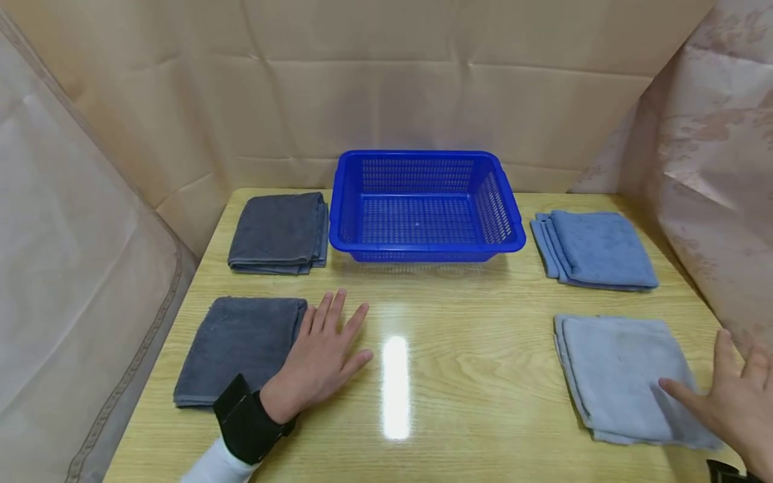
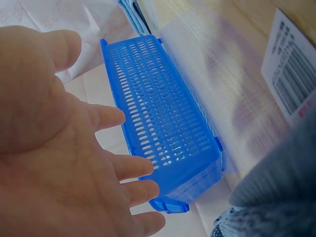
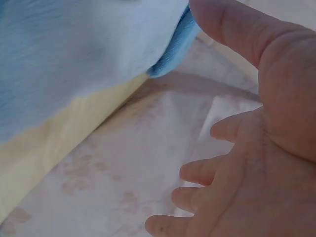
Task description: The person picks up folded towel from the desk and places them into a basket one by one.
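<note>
My left hand [image 1: 317, 359] is spread flat-fingered beside the right edge of a folded dark grey towel [image 1: 241, 349], its fingers overlapping the towel's corner in the head view. Nothing is in its palm in the left wrist view. At the right edge, my right hand [image 1: 733, 396] has its fingers apart, with the thumb over a folded light grey-blue towel [image 1: 622, 376]. In the right wrist view that towel's edge [image 3: 98, 49] lies by the thumb, and the palm is bare.
A blue plastic basket [image 1: 425, 253] stands at the back middle of the wooden table [image 1: 471, 376]. To its left lies a folded grey towel [image 1: 278, 228], to its right a folded blue towel [image 1: 604, 248]. A barcode label [image 2: 291, 69] shows in the left wrist view. Cloth curtains [image 1: 362, 80] surround the table.
</note>
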Tool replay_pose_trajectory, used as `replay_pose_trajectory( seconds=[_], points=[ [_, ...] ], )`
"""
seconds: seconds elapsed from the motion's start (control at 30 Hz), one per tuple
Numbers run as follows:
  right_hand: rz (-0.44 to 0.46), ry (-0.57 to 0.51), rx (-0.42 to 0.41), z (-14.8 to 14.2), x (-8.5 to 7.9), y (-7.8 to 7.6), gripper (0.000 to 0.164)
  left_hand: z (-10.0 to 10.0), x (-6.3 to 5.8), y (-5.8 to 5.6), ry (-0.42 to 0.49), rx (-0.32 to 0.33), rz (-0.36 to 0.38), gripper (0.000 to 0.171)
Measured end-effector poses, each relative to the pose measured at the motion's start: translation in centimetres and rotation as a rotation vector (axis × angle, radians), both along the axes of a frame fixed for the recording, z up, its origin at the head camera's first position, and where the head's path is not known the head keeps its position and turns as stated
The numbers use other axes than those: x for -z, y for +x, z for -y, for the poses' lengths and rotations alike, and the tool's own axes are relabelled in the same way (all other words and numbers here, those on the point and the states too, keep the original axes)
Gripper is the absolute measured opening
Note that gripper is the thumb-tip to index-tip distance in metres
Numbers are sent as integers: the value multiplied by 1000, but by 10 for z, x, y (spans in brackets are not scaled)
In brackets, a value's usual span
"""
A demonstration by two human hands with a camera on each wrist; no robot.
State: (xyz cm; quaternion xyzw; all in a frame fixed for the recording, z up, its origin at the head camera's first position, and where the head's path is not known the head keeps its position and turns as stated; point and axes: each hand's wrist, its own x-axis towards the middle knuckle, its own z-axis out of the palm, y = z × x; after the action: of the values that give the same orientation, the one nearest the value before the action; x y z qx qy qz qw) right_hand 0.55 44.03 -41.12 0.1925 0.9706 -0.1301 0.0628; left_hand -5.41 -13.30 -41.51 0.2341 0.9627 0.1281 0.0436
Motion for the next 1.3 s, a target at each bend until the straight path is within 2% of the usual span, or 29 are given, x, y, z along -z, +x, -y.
replay_pose_trajectory(
  seconds=[0.13, 0.23, 0.37, 0.53, 0.67, 0.8, 1.0, 1.17, 1.3],
  points=[
    [40, -32, 55, -4, 5, 5, 144, 0, -1, -1, 1, 3, -6, 71],
    [44, -32, 58, -7, 11, 6, 147, 0, -2, -1, 0, -2, -4, 71],
    [81, -36, 70, -9, 17, 6, 140, 0, -2, -1, -2, -3, -2, 71],
    [188, -30, 132, -7, 24, 2, 123, 0, -1, -1, 1, -3, 3, 71],
    [247, -71, 138, -7, 30, -1, 111, 0, -1, -1, 12, -2, 0, 71],
    [286, -138, 168, -6, 34, -4, 108, -1, -1, -2, 14, 1, -8, 71],
    [287, -137, 167, -1, 33, -5, 100, -1, -2, -2, 4, -2, -3, 71],
    [273, -87, 129, 3, 29, -4, 94, -1, -2, -1, 5, -3, 5, 71],
    [224, -56, 82, 4, 26, -5, 82, -1, -2, -1, 10, -2, 10, 71]
  ],
)
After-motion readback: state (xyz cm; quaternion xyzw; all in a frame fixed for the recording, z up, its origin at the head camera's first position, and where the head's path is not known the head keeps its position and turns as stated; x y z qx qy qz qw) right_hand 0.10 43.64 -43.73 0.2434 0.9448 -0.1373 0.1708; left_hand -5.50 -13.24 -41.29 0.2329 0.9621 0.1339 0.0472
